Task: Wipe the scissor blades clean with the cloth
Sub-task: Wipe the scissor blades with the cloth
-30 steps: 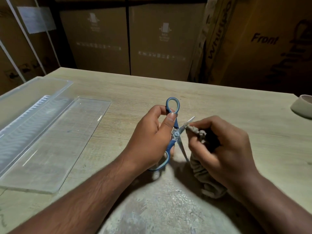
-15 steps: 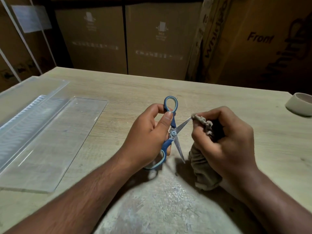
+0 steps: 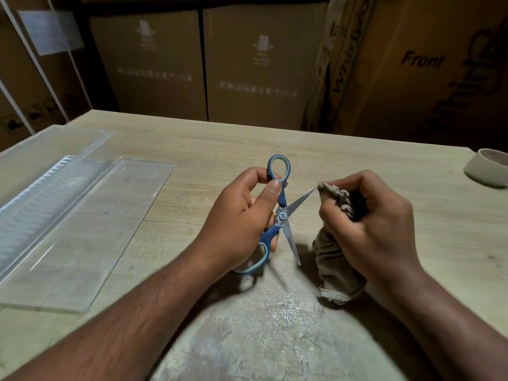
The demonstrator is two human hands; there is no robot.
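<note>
Scissors (image 3: 280, 213) are being gripped, blades splayed, in the left hand (image 3: 242, 221); right hand (image 3: 368, 226), just beside the upper blade tip, is clutching the cloth (image 3: 334, 259). Wiping appears unfinished; lower blade is awaiting attention.

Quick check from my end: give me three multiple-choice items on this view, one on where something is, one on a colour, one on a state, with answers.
1. Where is the clear plastic sheet?
A. left of the hands
B. under the cloth
C. at the table's far right edge

2. What colour are the handles of the scissors?
A. red
B. blue
C. black

3. How are the scissor blades?
A. shut
B. spread open
C. wrapped in cloth

Answers:
1 A, it lies flat on the table, left of the left hand.
2 B, both loops are blue.
3 B, the blades fork from the pivot, one toward the cloth bunched in the right hand.
</note>
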